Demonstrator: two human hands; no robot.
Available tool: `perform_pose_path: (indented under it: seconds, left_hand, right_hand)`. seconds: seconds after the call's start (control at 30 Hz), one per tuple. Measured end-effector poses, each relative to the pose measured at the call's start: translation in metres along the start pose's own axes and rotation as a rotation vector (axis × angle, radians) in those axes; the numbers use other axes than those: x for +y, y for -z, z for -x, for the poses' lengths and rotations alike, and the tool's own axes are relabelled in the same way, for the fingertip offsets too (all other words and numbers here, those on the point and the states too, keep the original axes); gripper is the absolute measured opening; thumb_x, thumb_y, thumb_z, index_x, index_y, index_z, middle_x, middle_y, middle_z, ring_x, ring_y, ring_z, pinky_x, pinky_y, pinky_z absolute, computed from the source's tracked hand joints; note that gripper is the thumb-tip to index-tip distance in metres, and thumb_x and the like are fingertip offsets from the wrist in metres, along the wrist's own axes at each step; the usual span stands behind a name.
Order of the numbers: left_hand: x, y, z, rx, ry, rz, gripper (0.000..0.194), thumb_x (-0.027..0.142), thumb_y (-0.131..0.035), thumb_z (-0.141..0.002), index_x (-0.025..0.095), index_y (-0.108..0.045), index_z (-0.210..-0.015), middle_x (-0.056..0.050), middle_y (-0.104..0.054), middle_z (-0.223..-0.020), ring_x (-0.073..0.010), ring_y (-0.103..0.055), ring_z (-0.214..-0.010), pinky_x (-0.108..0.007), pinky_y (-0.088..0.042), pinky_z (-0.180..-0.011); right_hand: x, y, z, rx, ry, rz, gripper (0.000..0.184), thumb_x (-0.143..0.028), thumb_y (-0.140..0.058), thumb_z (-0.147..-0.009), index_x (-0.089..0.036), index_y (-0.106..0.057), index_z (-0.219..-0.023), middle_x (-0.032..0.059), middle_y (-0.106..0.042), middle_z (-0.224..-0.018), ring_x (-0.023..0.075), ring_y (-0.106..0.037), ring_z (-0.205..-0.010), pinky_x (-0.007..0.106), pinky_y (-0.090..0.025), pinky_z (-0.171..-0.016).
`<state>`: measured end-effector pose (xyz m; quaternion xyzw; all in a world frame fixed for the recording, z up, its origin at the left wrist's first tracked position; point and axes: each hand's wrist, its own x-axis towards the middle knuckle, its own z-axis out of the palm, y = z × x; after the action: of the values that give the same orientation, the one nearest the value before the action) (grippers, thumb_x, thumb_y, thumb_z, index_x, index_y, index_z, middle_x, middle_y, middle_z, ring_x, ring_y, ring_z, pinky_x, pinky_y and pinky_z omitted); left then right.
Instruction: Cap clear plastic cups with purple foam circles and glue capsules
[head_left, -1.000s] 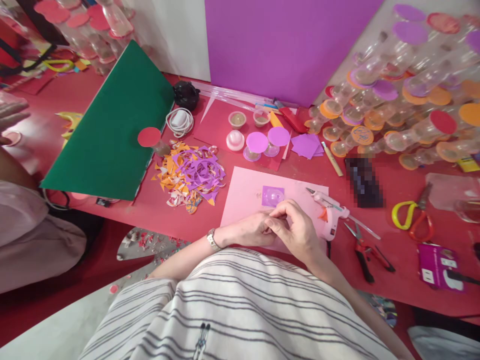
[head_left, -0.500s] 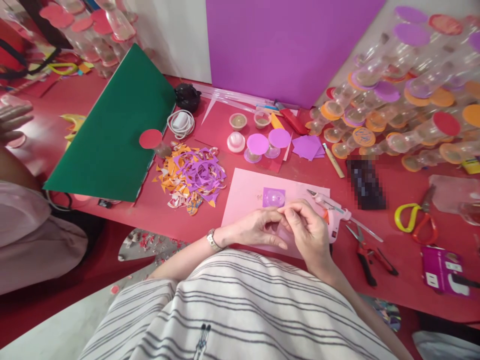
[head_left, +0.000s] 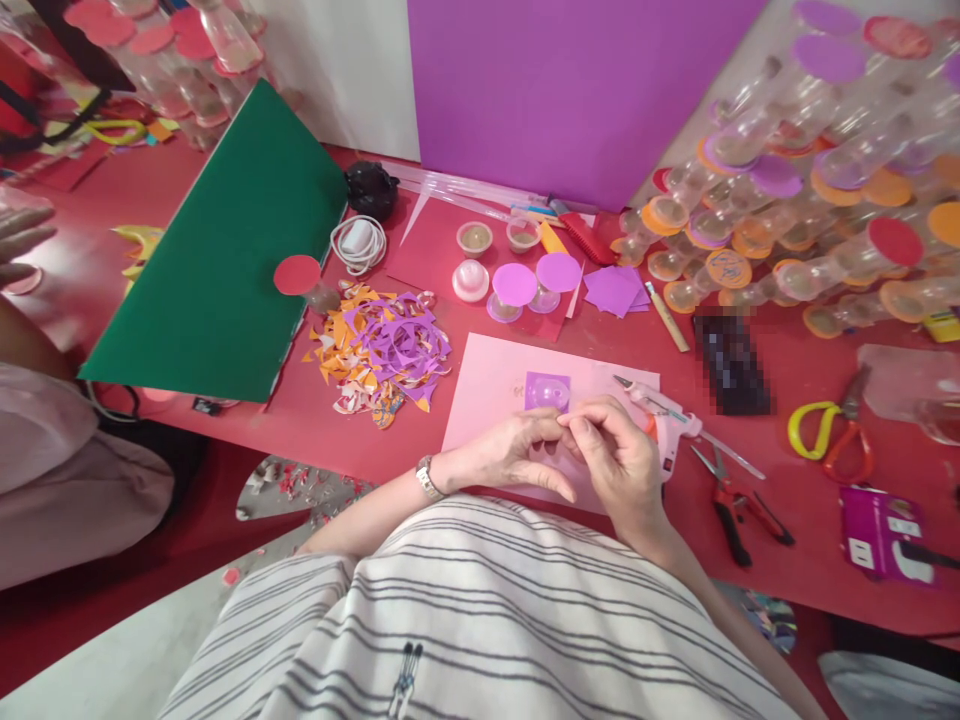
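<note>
Over a pink sheet (head_left: pixel 484 380), my two hands meet at the fingertips. My left hand (head_left: pixel 529 450) points right, its thumb apart from the fingers. My right hand (head_left: pixel 611 455) is closed, thumb and fingers pinched at the tip of a left finger; whether something small is between them is hidden. Just beyond my fingers lies a purple paper square (head_left: pixel 533 382) with a clear plastic dome-like piece (head_left: pixel 553 394) on it. A pink and white glue gun (head_left: pixel 679 425) rests right of my right hand, with a clear glue stick at its back.
Paper scraps (head_left: pixel 394 345) lie left. Behind stand clear cups with purple discs (head_left: pixel 514 285) and purple paper squares (head_left: pixel 616 290). Pliers (head_left: pixel 739 505), scissors (head_left: pixel 832 435) and stacked plastic bottle pieces (head_left: pixel 810 200) are right. A green board (head_left: pixel 225 270) stands left, beside another person's arm (head_left: pixel 22 330).
My hands stay almost in the same pose at the same place. The view shifts very slightly. The other person's hand at the left edge moves a little out of view.
</note>
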<state>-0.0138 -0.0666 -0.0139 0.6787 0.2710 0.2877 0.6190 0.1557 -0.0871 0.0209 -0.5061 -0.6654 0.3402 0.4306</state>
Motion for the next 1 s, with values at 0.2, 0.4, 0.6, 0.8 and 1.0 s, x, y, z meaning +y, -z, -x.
perform_pose_path:
  seconds: [0.2, 0.4, 0.6, 0.8, 1.0]
  left_hand:
    - [0.001, -0.001, 0.001, -0.006, 0.012, -0.063, 0.064, 0.074, -0.069, -0.074, 0.014, -0.068, -0.095, -0.005, -0.061, -0.093, -0.0183, -0.056, -0.087, -0.031, -0.046, -0.08]
    - [0.002, -0.001, 0.002, -0.011, -0.014, -0.072, 0.063, 0.072, -0.069, -0.076, 0.013, -0.069, -0.098, -0.006, -0.063, -0.094, -0.0186, -0.057, -0.087, -0.031, -0.048, -0.081]
    - [0.001, -0.002, -0.001, -0.02, -0.027, -0.084, 0.053, 0.063, -0.077, -0.074, 0.014, -0.07, -0.091, -0.008, -0.067, -0.099, -0.0207, -0.062, -0.093, -0.033, -0.051, -0.086]
    - [-0.003, -0.007, -0.002, 0.023, -0.067, -0.185, 0.045, 0.057, -0.079, -0.076, 0.014, -0.073, -0.089, -0.01, -0.07, -0.099, -0.0237, -0.065, -0.097, -0.036, -0.054, -0.09]
    - [-0.009, -0.008, 0.001, 0.01, -0.073, -0.205, 0.045, 0.054, -0.08, -0.076, 0.015, -0.075, -0.098, -0.012, -0.072, -0.107, -0.0267, -0.066, -0.109, -0.038, -0.053, -0.097]
  right_hand:
    - [-0.001, 0.0, 0.0, 0.009, 0.032, 0.02, 0.024, -0.034, -0.057, -0.1, -0.023, -0.064, -0.081, 0.0013, -0.066, -0.079, 0.0155, -0.063, -0.072, 0.026, -0.051, -0.062]
    - [-0.001, 0.0, 0.002, 0.006, 0.037, 0.026, 0.023, -0.032, -0.057, -0.1, -0.022, -0.064, -0.081, 0.0009, -0.065, -0.078, 0.0149, -0.061, -0.069, 0.026, -0.049, -0.058]
    - [0.0, -0.002, 0.002, -0.006, 0.097, 0.055, 0.022, -0.041, -0.057, -0.1, -0.023, -0.063, -0.088, 0.0028, -0.063, -0.084, 0.0183, -0.063, -0.079, 0.03, -0.053, -0.068]
    - [-0.001, -0.006, 0.001, -0.062, 0.115, 0.125, 0.024, -0.043, -0.061, -0.098, -0.024, -0.059, -0.085, 0.002, -0.059, -0.083, 0.0187, -0.059, -0.079, 0.031, -0.051, -0.068]
    - [-0.001, -0.005, -0.001, -0.086, 0.092, 0.078, 0.022, -0.029, -0.053, -0.102, -0.023, -0.063, -0.084, 0.0009, -0.062, -0.08, 0.0158, -0.061, -0.074, 0.028, -0.049, -0.064]
